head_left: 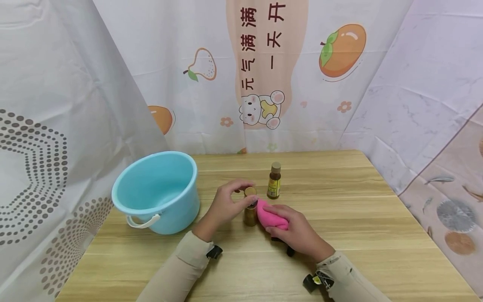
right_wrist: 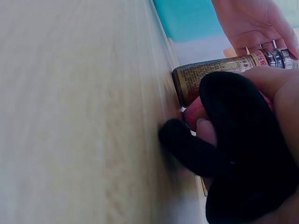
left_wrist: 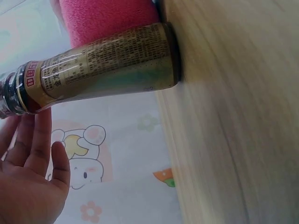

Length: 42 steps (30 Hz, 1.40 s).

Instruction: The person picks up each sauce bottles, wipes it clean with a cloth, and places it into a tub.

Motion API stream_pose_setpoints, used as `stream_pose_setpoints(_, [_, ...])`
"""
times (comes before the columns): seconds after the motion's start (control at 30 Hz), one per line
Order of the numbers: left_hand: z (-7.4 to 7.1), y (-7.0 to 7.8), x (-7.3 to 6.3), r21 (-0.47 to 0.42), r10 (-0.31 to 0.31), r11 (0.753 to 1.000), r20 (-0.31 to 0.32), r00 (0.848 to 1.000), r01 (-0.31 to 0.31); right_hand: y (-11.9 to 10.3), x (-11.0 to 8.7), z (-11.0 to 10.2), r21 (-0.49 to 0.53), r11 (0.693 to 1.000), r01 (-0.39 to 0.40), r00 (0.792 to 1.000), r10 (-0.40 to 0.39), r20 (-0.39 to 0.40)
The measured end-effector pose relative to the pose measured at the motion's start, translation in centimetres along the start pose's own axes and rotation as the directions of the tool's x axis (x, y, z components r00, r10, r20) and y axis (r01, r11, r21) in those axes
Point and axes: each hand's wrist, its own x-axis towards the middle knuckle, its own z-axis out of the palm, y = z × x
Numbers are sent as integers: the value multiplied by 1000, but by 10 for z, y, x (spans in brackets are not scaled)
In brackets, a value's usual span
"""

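Right of the blue bucket point(head_left: 179, 216), the left hand point(head_left: 225, 204) pinches a gold-labelled brown bottle point(head_left: 250, 217); the right hand point(head_left: 296, 228) grips pink cloth point(head_left: 268, 218). Wooden tabletop point(head_left: 347, 201) beneath, printed curtain point(head_left: 166, 54) behind.

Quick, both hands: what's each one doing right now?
Left hand: closed around the top of a brown bottle.
Right hand: closed, holding a pink fabric item.

The wood-grain counter point(head_left: 347, 188) bears a light-blue bucket point(head_left: 177, 216), left of the left fingers point(head_left: 240, 183). A brown bottle point(head_left: 250, 216) stands upright on it between those and the right fingers point(head_left: 282, 210); a yellow-labelled bottle point(head_left: 273, 186) stands just beyond the right fingers.
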Motion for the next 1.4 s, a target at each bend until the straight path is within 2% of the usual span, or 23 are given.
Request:
stream_pose_setpoints(0.1, [0,1,0,15,16,1000,12,1000,-16,-1,0,0,12,1000,13,1000,-13,-8])
stream_pose_setpoints(0.57, [0,5,-1,52,-18,998,-20,1000,19,-1,0,0,84,988,126,990,-120,-78])
stream_pose_setpoints(0.97, [0,3,0,24,-108,994,-43,993,110,-5,-1,0,125,980,154,982,-138,-131])
stream_pose_setpoints(1.23, [0,6,0,29,-110,993,-53,993,111,-11,-1,-2,125,973,195,972,-175,-159])
stream_pose_setpoints(1.4, [2,6,1,22,-113,993,-70,991,115,-9,-1,-2,108,976,190,974,-174,-143])
